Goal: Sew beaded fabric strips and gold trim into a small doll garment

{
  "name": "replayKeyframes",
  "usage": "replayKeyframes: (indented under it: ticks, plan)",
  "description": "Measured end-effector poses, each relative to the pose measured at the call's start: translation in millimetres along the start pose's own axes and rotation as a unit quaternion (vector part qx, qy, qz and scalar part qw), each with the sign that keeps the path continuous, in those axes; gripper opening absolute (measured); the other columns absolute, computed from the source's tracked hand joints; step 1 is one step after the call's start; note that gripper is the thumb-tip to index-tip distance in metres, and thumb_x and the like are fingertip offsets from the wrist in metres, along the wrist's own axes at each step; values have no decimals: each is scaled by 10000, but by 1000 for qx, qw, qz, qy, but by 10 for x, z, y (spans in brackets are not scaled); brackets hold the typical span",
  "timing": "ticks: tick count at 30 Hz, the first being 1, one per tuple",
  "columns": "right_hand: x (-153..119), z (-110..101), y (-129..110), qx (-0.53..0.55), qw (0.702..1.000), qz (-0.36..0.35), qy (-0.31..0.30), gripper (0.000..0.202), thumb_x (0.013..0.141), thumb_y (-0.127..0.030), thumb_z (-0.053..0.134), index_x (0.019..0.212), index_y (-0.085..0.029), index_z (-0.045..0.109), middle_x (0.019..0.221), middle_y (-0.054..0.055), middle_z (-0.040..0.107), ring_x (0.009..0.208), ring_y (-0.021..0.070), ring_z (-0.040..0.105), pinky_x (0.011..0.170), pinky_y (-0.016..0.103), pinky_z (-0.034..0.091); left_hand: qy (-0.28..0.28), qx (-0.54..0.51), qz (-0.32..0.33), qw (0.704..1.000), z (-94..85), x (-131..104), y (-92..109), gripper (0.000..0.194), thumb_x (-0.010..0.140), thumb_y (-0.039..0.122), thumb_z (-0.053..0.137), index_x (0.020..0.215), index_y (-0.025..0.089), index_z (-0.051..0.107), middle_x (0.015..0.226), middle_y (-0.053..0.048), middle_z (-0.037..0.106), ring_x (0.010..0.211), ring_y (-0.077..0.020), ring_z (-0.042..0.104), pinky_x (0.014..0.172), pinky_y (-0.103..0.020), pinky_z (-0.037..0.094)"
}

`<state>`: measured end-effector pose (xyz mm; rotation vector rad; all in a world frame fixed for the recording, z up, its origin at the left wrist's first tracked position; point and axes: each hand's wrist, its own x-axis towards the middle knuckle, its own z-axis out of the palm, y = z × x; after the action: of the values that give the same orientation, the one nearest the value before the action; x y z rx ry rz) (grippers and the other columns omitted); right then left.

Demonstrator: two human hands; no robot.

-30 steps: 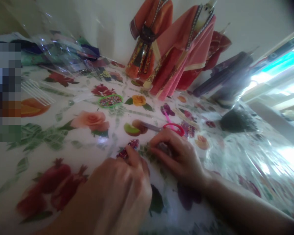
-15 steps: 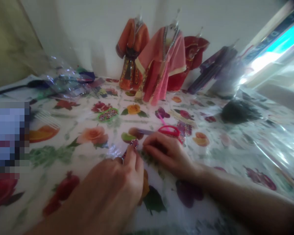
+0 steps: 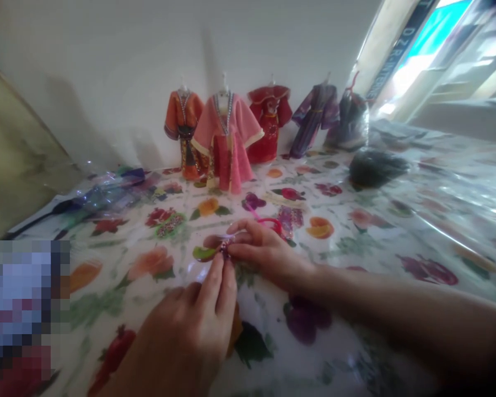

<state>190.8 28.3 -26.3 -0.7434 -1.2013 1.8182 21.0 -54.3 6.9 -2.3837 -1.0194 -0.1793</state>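
Observation:
Near the middle of the tabletop, a small piece with a speckled, beaded look [image 3: 225, 247] is between both hands. My left hand [image 3: 194, 314] pinches it from below with fingers pressed together. My right hand [image 3: 268, 252] reaches in from the right, its fingertips at the upper right side of the same piece; part of it is hidden by the fingers. Behind my right hand lie red-handled scissors [image 3: 276, 225], partly covered by it. A green-edged beaded piece [image 3: 170, 225] rests farther back on the left.
Several small garments on stands, one of them pink [image 3: 227, 138], line the wall. Clear plastic packaging [image 3: 103, 193] lies back left, a dark bundle [image 3: 374, 167] back right. A blurred-out device [image 3: 16, 298] is at the left edge. The cloth [image 3: 355, 320] is fruit-patterned.
The view has shifted, so the garments appear lower and farther left. My right hand has come to the beaded piece, where before it was a little apart from it.

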Motion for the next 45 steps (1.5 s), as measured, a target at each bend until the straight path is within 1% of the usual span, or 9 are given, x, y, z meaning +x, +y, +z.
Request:
replayKeyframes:
  ticks: [3, 7, 12, 17, 20, 23, 30, 37, 45]
  plan:
    - [-2, -14, 15, 21, 1000, -10, 3, 284, 774, -219, 727, 963, -217, 514, 918, 20, 685, 833, 151, 668, 901, 380, 522, 8, -16, 30, 999, -32, -25, -30, 441, 859, 20, 340, 1199, 32, 621, 1244, -224, 636, 791, -274, 737, 543, -359, 607]
    - [-5, -26, 15, 35, 999, -4, -9, 291, 769, -184, 725, 980, -214, 526, 827, -13, 658, 768, 132, 656, 861, 346, 530, 80, -45, 39, 995, -74, -59, -102, 349, 897, 146, 509, 1220, 26, 557, 1149, -203, 697, 906, -274, 716, 632, -338, 603]
    - [-13, -41, 26, 46, 997, 2, -59, 294, 776, -133, 708, 1011, -190, 541, 843, -8, 657, 816, 123, 653, 789, 278, 517, 53, -212, -151, 964, -82, 32, -166, 286, 907, 235, 523, 1187, 179, 512, 1018, -89, 691, 875, -231, 685, 770, -375, 559]
    - [-23, -43, 24, 36, 995, 7, -88, 361, 788, -114, 695, 1109, -164, 538, 881, 17, 679, 808, 124, 652, 768, 275, 496, -3, -357, -250, 900, -25, 139, -225, 187, 908, 352, 538, 1059, 243, 522, 670, 38, 601, 525, -128, 578, 519, -270, 479]
    - [-22, -48, 36, 41, 994, 8, -103, 386, 785, -113, 698, 1137, -171, 549, 822, -11, 673, 765, 111, 644, 739, 257, 487, -41, -426, -261, 865, 12, 149, -244, 143, 911, 358, 540, 1004, 251, 523, 603, 59, 564, 505, -114, 556, 433, -224, 407]
    - [-25, -50, 42, 32, 993, 10, -110, 394, 783, -115, 703, 1143, -183, 559, 774, -34, 662, 719, 97, 631, 708, 239, 480, -60, -467, -268, 840, 20, 150, -249, 119, 912, 345, 532, 970, 243, 523, 652, 51, 591, 533, -110, 565, 467, -224, 438]
    - [-71, -12, -23, -2, 992, 18, -123, 386, 787, -90, 678, 1147, -166, 563, 797, -29, 663, 728, 92, 635, 705, 224, 490, -94, -492, -288, 816, 35, 165, -264, 133, 927, 349, 487, 963, 234, 543, 746, 13, 603, 665, -148, 584, 583, -275, 466]
    - [-64, -26, 10, -23, 986, -1, -168, 388, 798, -66, 648, 1161, -172, 558, 819, -27, 654, 747, 90, 631, 720, 228, 506, -94, -522, -308, 789, 123, 162, -275, 105, 906, 294, 500, 850, 212, 533, 652, 42, 487, 583, -116, 448, 533, -246, 365]
    - [-41, -30, 30, -27, 987, -2, -157, 279, 790, -89, 655, 1054, -154, 594, 936, 12, 649, 876, 110, 624, 801, 257, 488, -85, -575, -339, 740, 98, 198, -292, 101, 888, 273, 535, 818, 201, 536, 649, 53, 489, 572, -94, 451, 526, -221, 361]
